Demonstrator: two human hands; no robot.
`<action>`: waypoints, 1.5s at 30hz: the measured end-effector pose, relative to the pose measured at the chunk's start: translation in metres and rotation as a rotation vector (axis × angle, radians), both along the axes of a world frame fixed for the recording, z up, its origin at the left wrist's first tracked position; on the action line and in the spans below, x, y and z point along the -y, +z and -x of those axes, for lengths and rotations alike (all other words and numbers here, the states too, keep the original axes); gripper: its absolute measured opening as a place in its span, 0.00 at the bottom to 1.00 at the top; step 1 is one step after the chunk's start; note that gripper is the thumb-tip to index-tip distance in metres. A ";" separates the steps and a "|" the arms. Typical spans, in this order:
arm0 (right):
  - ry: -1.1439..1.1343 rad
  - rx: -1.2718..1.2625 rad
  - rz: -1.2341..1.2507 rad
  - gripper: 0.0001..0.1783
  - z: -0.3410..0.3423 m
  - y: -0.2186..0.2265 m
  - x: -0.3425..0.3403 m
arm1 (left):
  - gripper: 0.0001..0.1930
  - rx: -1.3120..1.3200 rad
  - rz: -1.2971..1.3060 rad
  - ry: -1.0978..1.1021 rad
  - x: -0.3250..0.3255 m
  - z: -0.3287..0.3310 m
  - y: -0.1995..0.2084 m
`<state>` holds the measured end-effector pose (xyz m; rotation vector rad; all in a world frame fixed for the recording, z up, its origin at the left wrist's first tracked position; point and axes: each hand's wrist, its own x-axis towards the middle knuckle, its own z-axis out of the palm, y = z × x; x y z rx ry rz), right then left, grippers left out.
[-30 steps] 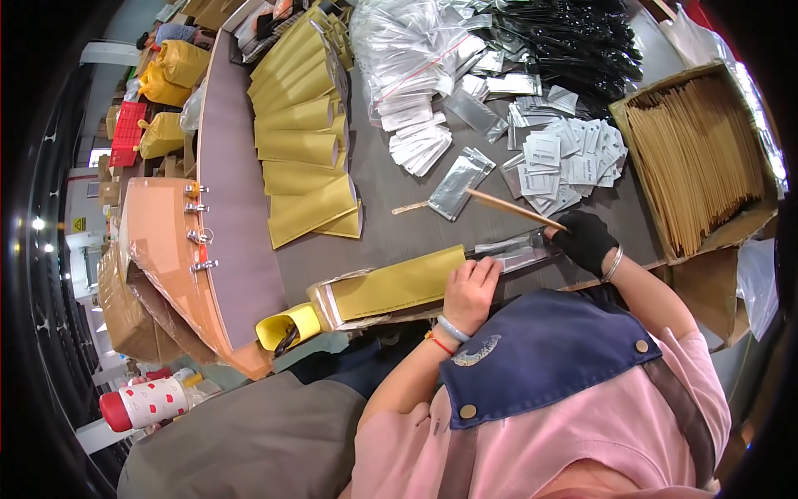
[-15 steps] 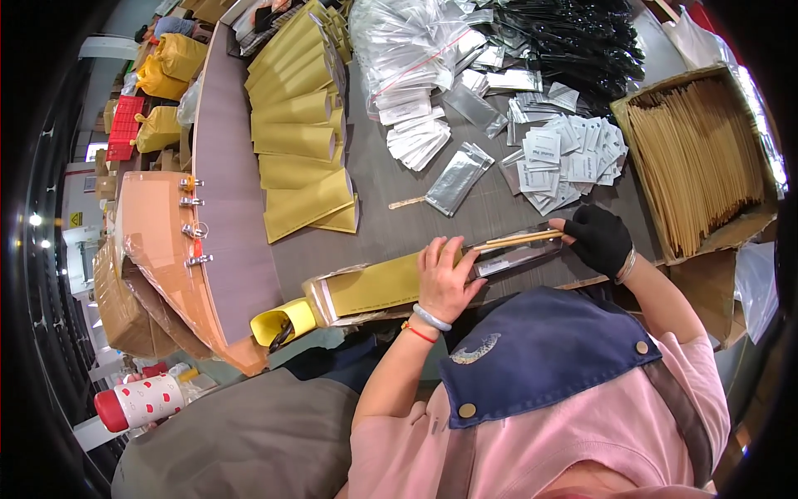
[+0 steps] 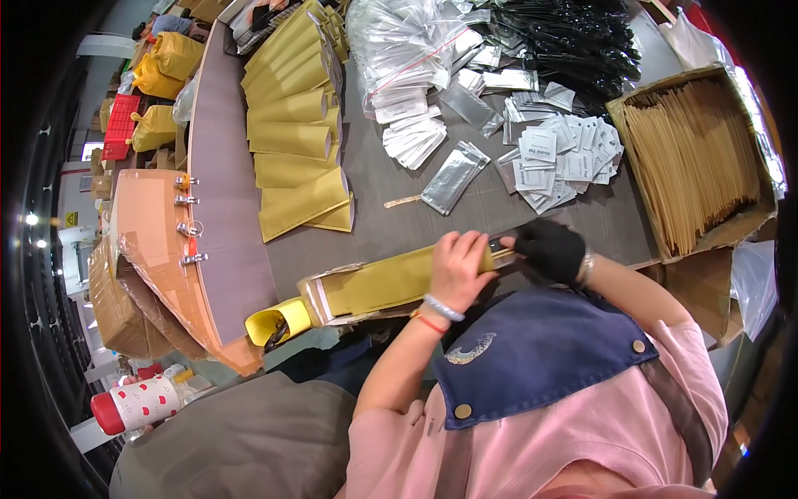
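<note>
My left hand (image 3: 460, 270) is closed around the mouth of a long gold paper envelope (image 3: 382, 281), which lies along the near table edge. In a black fingerless glove, my right hand (image 3: 549, 251) pinches the outer end of a slim clear-and-dark plastic packet (image 3: 504, 257). Most of that packet is inside the envelope, and only its end shows between my hands. Thin wooden sticks lay on it in the earlier frame; now they are mostly hidden. Past my hands lie a stack of silver foil packets (image 3: 455, 179) and a pile of white square sachets (image 3: 557, 158).
Fanned gold envelopes (image 3: 295, 137) lie at the left by an upright board (image 3: 224, 200). Clear bags with white slips (image 3: 403, 75) and black packets (image 3: 573, 41) are heaped at the back. A carton of wooden sticks (image 3: 698, 158) stands right; a yellow holder (image 3: 274, 324) sits near left.
My right hand has moved left toward my left hand, sliding the packet with its sticks into the envelope. My left hand has shifted slightly right, still gripping the envelope.
</note>
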<state>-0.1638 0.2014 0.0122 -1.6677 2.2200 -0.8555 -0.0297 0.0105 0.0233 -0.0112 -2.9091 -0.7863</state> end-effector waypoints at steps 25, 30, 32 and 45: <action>-0.425 -0.122 -0.091 0.36 0.022 0.075 -0.027 | 0.07 0.122 0.367 -0.154 0.099 0.036 0.083; -0.380 -0.158 -0.209 0.36 0.013 0.072 -0.027 | 0.28 -0.115 0.075 0.441 0.078 -0.011 0.011; -0.332 -0.132 -0.197 0.35 0.009 0.071 -0.026 | 0.38 0.019 0.144 0.534 0.035 -0.020 0.000; -0.123 0.003 -0.204 0.34 -0.010 0.044 0.010 | 0.45 0.080 -0.113 0.597 0.023 -0.029 -0.024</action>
